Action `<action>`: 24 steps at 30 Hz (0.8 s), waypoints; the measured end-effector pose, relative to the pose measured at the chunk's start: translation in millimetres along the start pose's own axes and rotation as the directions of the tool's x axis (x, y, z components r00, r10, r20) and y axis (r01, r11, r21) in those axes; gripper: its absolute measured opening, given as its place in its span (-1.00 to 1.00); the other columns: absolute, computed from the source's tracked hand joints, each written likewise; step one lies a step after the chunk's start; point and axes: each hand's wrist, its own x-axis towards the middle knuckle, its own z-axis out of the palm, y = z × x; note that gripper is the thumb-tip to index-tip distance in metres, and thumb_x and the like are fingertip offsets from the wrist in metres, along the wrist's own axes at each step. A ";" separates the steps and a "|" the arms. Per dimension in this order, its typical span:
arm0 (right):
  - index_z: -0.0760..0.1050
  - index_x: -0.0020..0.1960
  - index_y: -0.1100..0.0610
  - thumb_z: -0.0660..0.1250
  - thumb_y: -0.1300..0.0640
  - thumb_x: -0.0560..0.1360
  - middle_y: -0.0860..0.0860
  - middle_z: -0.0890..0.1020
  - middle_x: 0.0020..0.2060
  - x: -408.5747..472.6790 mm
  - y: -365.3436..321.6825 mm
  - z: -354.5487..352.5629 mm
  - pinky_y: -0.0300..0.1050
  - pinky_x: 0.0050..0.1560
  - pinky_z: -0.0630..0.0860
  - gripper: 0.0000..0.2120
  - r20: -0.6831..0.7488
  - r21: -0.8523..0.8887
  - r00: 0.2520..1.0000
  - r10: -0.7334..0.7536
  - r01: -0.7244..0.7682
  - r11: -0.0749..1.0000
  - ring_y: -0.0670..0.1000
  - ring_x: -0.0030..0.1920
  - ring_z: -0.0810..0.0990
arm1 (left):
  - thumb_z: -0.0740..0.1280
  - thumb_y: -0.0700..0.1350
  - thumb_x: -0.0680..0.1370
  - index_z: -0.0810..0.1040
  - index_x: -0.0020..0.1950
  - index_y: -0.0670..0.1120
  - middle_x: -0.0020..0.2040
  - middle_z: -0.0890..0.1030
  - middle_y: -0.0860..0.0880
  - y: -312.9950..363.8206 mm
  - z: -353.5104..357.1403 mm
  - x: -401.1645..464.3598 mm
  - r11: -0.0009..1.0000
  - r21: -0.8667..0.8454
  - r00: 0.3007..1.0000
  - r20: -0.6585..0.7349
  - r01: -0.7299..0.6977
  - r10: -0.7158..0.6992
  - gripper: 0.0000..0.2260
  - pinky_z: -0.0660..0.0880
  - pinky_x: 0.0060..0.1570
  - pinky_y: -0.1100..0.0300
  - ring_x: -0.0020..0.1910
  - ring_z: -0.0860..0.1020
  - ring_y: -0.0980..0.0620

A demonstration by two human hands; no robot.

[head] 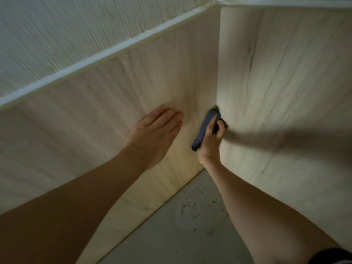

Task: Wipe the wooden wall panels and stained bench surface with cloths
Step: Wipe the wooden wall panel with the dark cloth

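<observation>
Two wooden panels meet at a corner. Left of the corner, the left hand lies flat, fingers straight, on the left panel. At the corner, the right hand has its grip closed around a dark cloth. Below the corner lies the stained bench.

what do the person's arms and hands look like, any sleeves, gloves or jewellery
Both forearms are bare up to the frame edge, with no sleeves in view. The left hand and right hand wear no gloves, and no rings, watch or bracelets show. A dark bit of clothing sits at the bottom right corner.
</observation>
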 end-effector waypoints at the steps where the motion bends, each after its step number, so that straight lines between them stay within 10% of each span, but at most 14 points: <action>1: 0.15 0.42 -0.13 0.11 -0.22 0.57 -0.05 0.28 0.41 -1.9 2.2 2.3 -0.13 0.29 0.33 -0.54 0.016 0.033 0.999 0.031 -0.032 0.999 -0.04 0.35 0.34 | 0.04 -0.15 0.51 0.48 0.35 -0.15 0.35 0.48 -0.10 -0.3 -2.6 -0.8 1.000 0.022 1.000 0.014 -0.002 0.002 -0.55 0.09 0.45 0.02 0.35 0.42 -0.08; 5: 0.05 0.51 -0.04 0.04 -0.18 0.61 -0.03 0.24 0.45 -16.9 -19.2 8.6 -0.20 0.30 0.28 -0.48 -0.028 0.136 0.997 0.073 -0.069 0.988 -0.05 0.42 0.28 | 0.13 -0.09 0.47 0.44 0.38 -0.15 0.38 0.45 -0.08 2.9 -12.0 -10.9 1.000 0.021 0.995 0.096 0.021 -0.023 -0.52 0.05 0.46 0.03 0.38 0.38 -0.05; 9: 0.02 0.52 -0.04 0.19 0.13 0.60 0.06 0.04 0.51 -36.5 -32.0 17.6 -0.16 0.46 0.13 -0.44 0.030 0.105 0.964 -0.263 0.258 0.960 -0.02 0.50 0.09 | 0.18 -0.12 0.46 0.46 0.36 -0.19 0.36 0.46 -0.13 0.8 -12.8 -16.3 1.000 0.012 0.996 0.090 0.023 -0.024 -0.53 0.09 0.45 0.03 0.37 0.40 -0.09; 12: 0.17 0.45 -0.01 0.10 -0.06 0.63 -0.03 0.30 0.40 -13.7 -14.7 13.5 -0.31 0.24 0.36 -0.58 -0.125 -0.005 0.979 -0.159 0.160 0.987 -0.09 0.36 0.34 | 0.20 -0.14 0.46 0.46 0.35 -0.21 0.36 0.46 -0.15 2.9 -9.5 -14.1 0.999 -0.007 0.996 0.083 0.037 -0.036 -0.54 0.09 0.46 0.01 0.36 0.39 -0.11; 17: 0.14 0.46 0.01 0.06 -0.21 0.60 -0.02 0.34 0.39 -2.8 11.7 13.4 -0.09 0.41 0.28 -0.49 -0.064 -0.029 0.995 -0.077 0.076 0.997 -0.05 0.37 0.35 | 0.13 -0.15 0.48 0.47 0.34 -0.20 0.36 0.46 -0.13 11.2 -5.8 -18.5 0.999 -0.005 0.996 0.068 0.051 -0.050 -0.56 0.09 0.46 0.02 0.36 0.37 -0.09; 20: 0.09 0.49 -0.13 0.12 -0.04 0.63 -0.16 0.13 0.45 -32.1 -12.0 21.3 -0.32 0.40 0.15 -0.54 -0.048 -0.128 0.971 -0.235 0.228 0.965 -0.17 0.44 0.16 | 0.14 -0.17 0.48 0.46 0.35 -0.21 0.36 0.45 -0.14 13.0 -3.1 -30.7 0.997 -0.041 0.994 0.086 0.070 -0.067 -0.55 0.07 0.47 0.02 0.37 0.38 -0.10; 24: 0.02 0.54 0.06 0.39 0.29 0.45 0.03 -0.04 0.47 -80.5 -26.1 39.2 -0.03 0.48 0.08 -0.20 0.078 -0.068 0.897 -0.436 0.441 0.895 0.12 0.50 0.06 | 0.11 -0.20 0.48 0.44 0.38 -0.22 0.38 0.44 -0.14 12.1 -2.8 -47.8 0.995 -0.048 0.990 0.116 0.087 -0.081 -0.54 0.07 0.48 0.01 0.40 0.33 -0.09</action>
